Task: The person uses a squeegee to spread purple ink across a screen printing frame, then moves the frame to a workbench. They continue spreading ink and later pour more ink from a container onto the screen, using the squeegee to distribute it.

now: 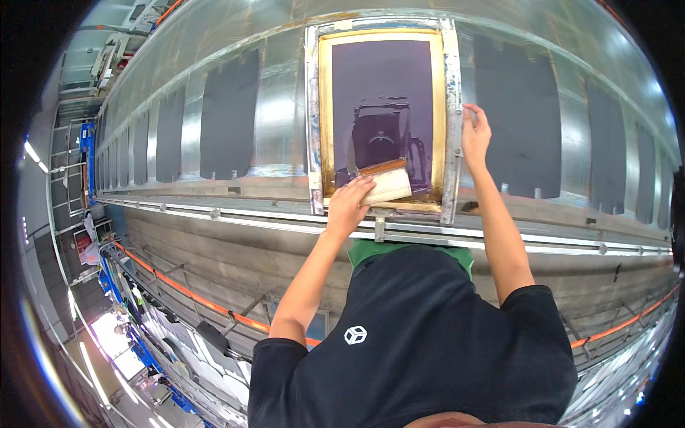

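Observation:
A screen-printing frame [452,85] with a yellow-edged mesh [382,68] lies in front of me on the long table. Dark, wet ink [378,132] is spread over the lower middle of the mesh. My left hand [348,207] is closed round the left end of a squeegee [387,187], which has a pale handle and a brown blade edge. The squeegee rests slightly tilted at the near end of the mesh. Against the frame's right outer side, my right hand [477,135] has its fingers bent at the edge; its thumb is mostly hidden.
Dark fabric panels [230,118] lie in a row along the shiny table, with more panels [517,118] to the right. A metal rail [285,222] runs along the near table edge, with a bracket [379,227] below the frame. Behind me are an orange bar [193,292] and racks.

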A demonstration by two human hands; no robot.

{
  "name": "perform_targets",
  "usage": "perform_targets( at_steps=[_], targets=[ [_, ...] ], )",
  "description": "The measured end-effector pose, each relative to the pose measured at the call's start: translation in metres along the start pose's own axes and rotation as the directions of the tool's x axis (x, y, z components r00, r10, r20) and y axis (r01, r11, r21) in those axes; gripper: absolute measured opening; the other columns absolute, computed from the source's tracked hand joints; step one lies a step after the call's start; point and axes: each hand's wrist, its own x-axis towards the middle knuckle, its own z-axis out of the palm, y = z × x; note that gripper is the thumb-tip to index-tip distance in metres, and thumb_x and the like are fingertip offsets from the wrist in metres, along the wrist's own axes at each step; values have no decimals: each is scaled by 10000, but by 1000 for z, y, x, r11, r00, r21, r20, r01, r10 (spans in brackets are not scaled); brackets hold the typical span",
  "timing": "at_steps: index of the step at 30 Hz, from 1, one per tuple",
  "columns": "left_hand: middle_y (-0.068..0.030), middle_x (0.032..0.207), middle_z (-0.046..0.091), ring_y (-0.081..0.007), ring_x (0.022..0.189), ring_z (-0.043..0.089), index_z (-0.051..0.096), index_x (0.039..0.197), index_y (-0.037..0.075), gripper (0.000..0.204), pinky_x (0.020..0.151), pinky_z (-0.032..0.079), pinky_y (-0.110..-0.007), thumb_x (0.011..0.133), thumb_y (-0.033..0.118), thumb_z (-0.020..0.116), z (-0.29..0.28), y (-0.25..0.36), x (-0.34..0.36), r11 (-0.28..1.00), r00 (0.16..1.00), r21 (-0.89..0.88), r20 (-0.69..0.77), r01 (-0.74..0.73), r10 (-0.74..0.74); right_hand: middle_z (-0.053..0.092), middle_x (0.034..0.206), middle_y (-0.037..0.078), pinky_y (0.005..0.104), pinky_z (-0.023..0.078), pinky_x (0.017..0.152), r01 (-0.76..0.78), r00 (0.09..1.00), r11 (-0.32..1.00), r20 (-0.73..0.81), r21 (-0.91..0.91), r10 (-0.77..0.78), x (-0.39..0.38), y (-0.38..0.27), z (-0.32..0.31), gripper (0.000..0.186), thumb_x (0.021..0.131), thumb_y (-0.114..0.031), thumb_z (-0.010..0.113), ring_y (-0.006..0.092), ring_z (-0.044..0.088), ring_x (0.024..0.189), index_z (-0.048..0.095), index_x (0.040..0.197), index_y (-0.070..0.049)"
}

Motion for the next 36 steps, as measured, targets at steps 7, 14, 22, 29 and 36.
perform_targets(
  at_steps=[7,14,22,29,36],
  targets=[
    [-62,1353,649,-266,1304,576,651,1280,110,655,972,504,-390,653,-38,765,-31,-78,-33,1000,999,-7,-36,-21,21,463,588,59,338,388,590,-28,1000,992,5,-123,29,-34,-26,67,215,988,-258,620,147,428,573,691,1152,-137],
    [-53,1381,631,-250,1327,559,657,1286,135,641,976,490,-378,678,-51,740,-26,-97,-56,992,990,22,65,-126,125,605,745,128,404,472,722,2,999,958,49,-287,12,-27,-14,65,236,977,-260,627,269,571,671,690,1181,-158],
    [-110,1193,708,-325,1109,670,698,1157,91,406,918,548,-401,780,-56,656,-61,-117,107,990,991,-120,-119,-77,63,644,1227,70,450,446,950,683,681,662,597,-308,-425,-51,-120,77,433,850,-327,765,306,575,1069,693,1246,-169],
    [-124,1185,699,-334,1115,663,675,1143,64,397,881,538,-427,781,-82,601,-50,-117,118,987,987,-93,-101,-133,123,662,1194,32,408,447,891,637,729,630,612,-444,-306,-84,-82,113,380,807,-153,751,248,582,1056,690,1180,-108],
    [-111,1227,691,-294,1191,646,672,1161,84,454,845,523,-407,756,-110,603,-45,-105,45,989,991,-67,-39,-133,131,660,1206,41,423,448,914,568,739,717,635,-405,-226,-158,-85,78,411,785,-108,747,266,577,1087,688,1192,-115]
  ],
)
